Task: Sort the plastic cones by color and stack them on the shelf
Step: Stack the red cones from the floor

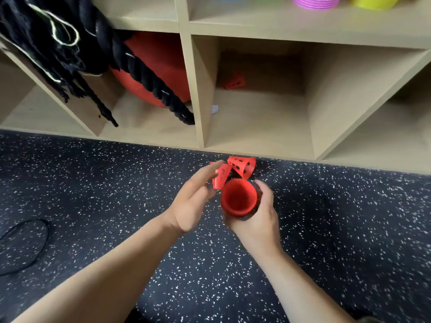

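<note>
Right hand (254,217) wraps red cone stack (238,198), open mouth up. Left hand (193,197) pinches single red cone (220,177) beside it; another cone (242,166) on floor (93,194). Likely light, thin, slightly flexible plastic; grip rim. Shelf cubby (261,117) ahead holds one red cone (235,81), nothing blocking. Rope (140,66) well left.
</note>
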